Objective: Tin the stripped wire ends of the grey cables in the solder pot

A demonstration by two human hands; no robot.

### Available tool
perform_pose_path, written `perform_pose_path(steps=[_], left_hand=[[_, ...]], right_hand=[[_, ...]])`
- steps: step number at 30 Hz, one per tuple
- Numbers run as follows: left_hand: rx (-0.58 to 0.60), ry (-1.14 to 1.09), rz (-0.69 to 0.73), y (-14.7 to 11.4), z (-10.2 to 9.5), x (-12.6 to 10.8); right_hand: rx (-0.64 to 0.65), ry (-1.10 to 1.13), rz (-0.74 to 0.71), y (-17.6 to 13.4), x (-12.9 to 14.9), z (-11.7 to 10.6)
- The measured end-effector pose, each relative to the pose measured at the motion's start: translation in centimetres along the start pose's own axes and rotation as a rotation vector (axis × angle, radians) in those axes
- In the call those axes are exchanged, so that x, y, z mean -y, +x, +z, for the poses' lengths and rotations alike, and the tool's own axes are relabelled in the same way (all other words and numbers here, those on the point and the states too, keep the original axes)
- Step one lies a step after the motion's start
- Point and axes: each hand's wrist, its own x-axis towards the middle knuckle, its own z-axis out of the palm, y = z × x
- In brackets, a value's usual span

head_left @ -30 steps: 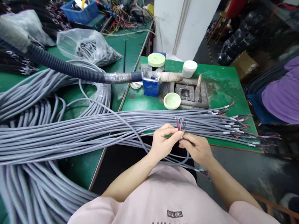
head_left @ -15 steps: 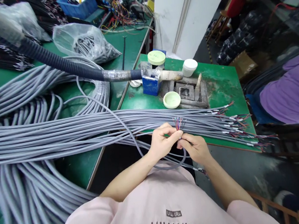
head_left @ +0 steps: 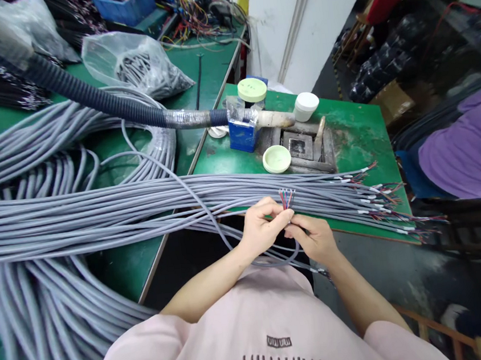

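Cable end [head_left: 287,200] is pinched by left hand [head_left: 263,228] and right hand [head_left: 318,239] near bench edge [head_left: 370,233].

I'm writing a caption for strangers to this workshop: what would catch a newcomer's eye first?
A bundle of grey cables runs across the middle, from the left edge onto the green table. Over its near side, the left hand and right hand hold coloured wires, tips up. A dark hose slants in from the upper left.
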Motion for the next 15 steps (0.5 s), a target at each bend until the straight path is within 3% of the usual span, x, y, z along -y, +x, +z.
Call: perform_pose_path(steps=[11,15], left_hand=[[0.027,-0.036,-0.013,-0.2,0.0,-0.3],[0.149,-0.073,-0.072,-0.6,0.6,-0.1]], right_hand=[[-0.031,-0.125,-0.092,-0.4,-0.4,-0.1],[-0.017,-0.179,-0.097,-1.5,-0.3,-0.9]])
